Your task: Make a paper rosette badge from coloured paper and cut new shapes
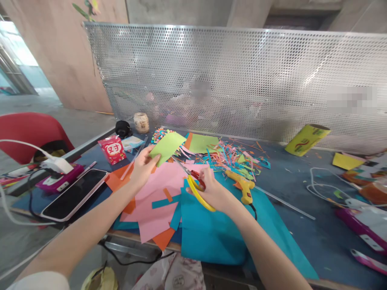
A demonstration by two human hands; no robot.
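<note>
A flat, four-sided sheet of light green paper (169, 146) is pinched at its left end by the left hand (143, 166) – slanting up toward the right. Metal-bladed scissors with yellow and red handles (191, 183) sit in the right hand (214, 192), blades angled up-left near the sheet – contact unclear.

Pale daylight blows out the opening (19, 44) left of the perforated metal panel (223, 56), whose surface carries white glints and streaky glare beneath a dark recess (302, 21). Below the panel, the green paper (169, 146) is brightly lit, while the fine scraps (231, 155) look soft. Two pixelated patches blot the panel, and wide-angle stretching warps the view to either side of it.
</note>
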